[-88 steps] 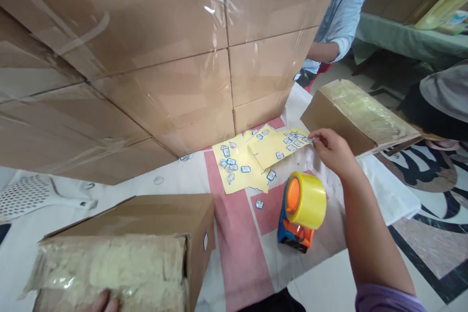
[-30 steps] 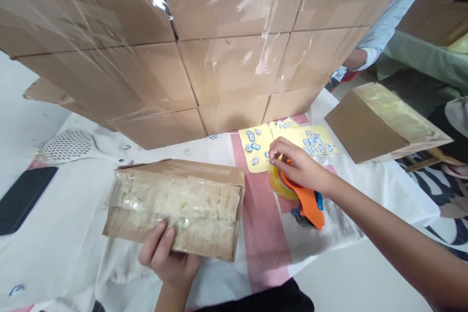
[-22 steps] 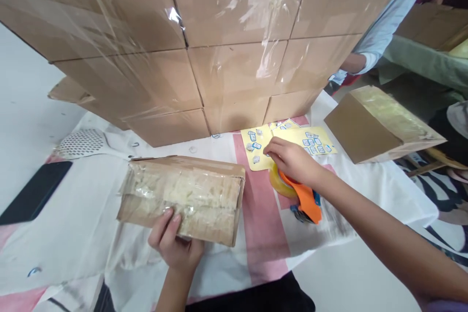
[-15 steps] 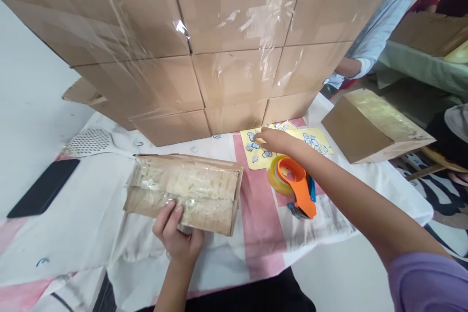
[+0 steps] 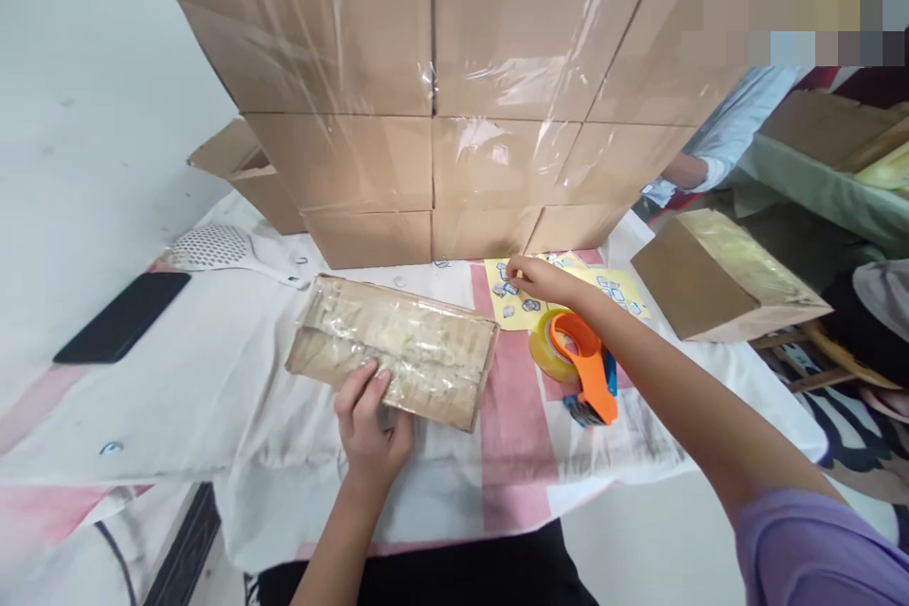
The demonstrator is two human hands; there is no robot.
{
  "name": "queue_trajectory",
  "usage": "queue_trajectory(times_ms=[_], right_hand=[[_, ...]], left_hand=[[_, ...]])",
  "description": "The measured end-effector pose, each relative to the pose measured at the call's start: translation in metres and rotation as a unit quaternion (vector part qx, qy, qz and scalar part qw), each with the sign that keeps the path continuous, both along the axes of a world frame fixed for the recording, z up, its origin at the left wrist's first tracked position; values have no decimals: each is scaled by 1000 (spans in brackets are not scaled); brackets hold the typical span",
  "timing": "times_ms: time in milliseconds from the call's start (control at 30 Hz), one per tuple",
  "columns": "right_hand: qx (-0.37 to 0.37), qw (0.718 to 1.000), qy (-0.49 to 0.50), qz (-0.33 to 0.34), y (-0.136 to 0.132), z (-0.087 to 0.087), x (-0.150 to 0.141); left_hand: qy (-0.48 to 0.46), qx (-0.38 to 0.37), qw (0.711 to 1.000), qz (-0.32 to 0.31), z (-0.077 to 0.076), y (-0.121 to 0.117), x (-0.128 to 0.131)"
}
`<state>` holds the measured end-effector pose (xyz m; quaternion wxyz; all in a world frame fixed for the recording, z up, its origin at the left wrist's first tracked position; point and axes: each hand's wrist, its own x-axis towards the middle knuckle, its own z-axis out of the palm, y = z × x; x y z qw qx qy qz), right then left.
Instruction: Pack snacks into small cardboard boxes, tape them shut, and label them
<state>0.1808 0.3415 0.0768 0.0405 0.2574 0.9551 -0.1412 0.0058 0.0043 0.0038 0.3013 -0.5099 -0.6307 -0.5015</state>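
Left hand (image 5: 374, 418), lower centre: fingers clamped on taped brown rectangular cardboard box (image 5: 401, 327). Right hand (image 5: 545, 280), right of centre, over flat yellow paper sheets (image 5: 517, 318); cannot tell whether fingertips grip.

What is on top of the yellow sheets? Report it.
Small blue-outlined pieces, apparently stickers, lie on the yellow sheets. The right grip and forearm cover part of the sheets; whatever lies there cannot be seen.

Carton (image 5: 401, 331): cardboard under glossy, wrinkled tape (image 5: 440, 360). Label sheets (image 5: 517, 316): paper.
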Motion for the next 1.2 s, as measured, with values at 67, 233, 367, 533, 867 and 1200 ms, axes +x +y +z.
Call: queue_trajectory(times_ms=[67, 233, 367, 533, 867, 1200], right_hand=[[-3, 1000, -14, -8, -2, 7, 8], [-38, 992, -111, -49, -3, 18, 26], [-39, 980, -175, -87, -3, 11, 26], [-40, 974, -195, -104, -4, 8, 13], [-24, 980, -30, -194, -16, 19, 25], [-36, 935, 291, -199, -137, 34, 43]], left_hand=[[-2, 3, 1000, -5, 0, 0, 0], [-13, 14, 999, -29, 0, -1, 1], [-19, 21, 999, -38, 2, 0, 2], [-30, 25, 998, -58, 3, -2, 3], [-33, 47, 998, -37, -13, -16, 9], [-84, -4, 992, -91, 7, -11, -9]])
